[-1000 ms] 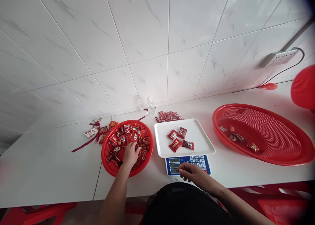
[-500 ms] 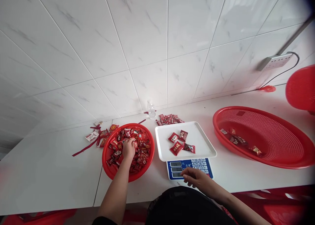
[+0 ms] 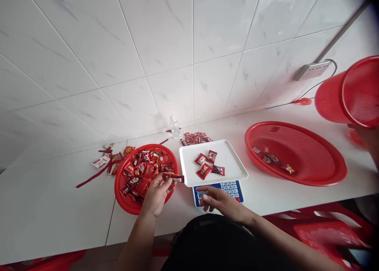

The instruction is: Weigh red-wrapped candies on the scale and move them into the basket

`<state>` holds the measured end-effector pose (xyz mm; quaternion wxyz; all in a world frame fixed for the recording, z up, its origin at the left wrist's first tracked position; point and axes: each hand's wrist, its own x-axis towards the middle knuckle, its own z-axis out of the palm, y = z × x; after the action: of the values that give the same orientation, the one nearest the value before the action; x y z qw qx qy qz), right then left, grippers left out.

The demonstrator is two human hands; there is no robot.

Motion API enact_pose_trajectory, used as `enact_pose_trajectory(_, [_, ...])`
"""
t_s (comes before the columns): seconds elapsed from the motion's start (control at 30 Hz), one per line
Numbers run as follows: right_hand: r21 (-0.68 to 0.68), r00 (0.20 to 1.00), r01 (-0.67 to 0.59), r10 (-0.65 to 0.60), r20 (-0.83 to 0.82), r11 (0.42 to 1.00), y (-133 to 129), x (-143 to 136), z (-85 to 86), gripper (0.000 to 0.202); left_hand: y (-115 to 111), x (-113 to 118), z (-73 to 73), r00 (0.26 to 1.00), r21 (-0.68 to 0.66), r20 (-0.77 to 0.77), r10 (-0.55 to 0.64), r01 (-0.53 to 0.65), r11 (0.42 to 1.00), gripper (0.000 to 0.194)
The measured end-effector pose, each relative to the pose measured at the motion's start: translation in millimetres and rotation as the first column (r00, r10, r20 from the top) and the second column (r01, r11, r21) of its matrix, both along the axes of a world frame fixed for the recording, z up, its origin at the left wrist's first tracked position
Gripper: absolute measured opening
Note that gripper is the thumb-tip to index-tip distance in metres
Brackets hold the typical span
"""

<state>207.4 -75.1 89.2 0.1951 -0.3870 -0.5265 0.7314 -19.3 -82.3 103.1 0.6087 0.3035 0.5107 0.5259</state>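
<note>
Dark red ribbon lies leftmost on the white surface I'm watching, with a printed card just beside it. Next I have loose packets near a round red basket, which is heaped with wrapped sweets. Over that basket's right side is my left hand, its grip pinched nearly closed, thumb against fingers, on one wrapped sweet. That sweet points right, its end at the tray's left edge; I can't tell if they touch. A clear bottle stands by the wall, then a small pile of sweets behind the white tray. The tray holds four packets and sits on a blue-fronted scale. My right hand hovers over the scale's panel, fingers loosely curled and apart, with nothing I can see in its grip. Further right, a wide red bowl contains a few packets. Rightmost, another red basket is raised above the surface, tilted.
</note>
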Motion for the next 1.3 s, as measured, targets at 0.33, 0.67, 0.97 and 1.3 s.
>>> enact_pose_trajectory(0.33, [-0.087, 0.958, 0.245, -0.255, -0.128, 0.966, 2, 0, -5.9, 0.051, -14, 45, -1.5, 0.911, 0.033, -0.204, -0.358, 0.372, 0.928, 0.037])
enact_pose_trajectory(0.67, [0.029, 0.989, 0.139, -0.141, 0.054, 0.990, -3, 0, -20.4, 0.040, -18, 59, -29.8, 0.867, -0.074, -0.341, -0.363, 0.361, 0.930, 0.025])
enact_pose_trajectory(0.97, [0.213, 0.868, 0.202, -0.276, 0.413, 0.956, 22, 27, -64.8, 0.025, -4, 21, -76.5, 0.433, 0.082, -0.899, -0.065, 0.313, 0.946, 0.037])
enact_pose_trajectory(1.3, [0.261, 0.837, 0.301, -0.385, 0.389, 0.917, 66, 53, -50.3, 0.044, -2, -28, -125.7, -0.071, -0.273, -0.962, -0.264, 0.286, 0.918, 0.053])
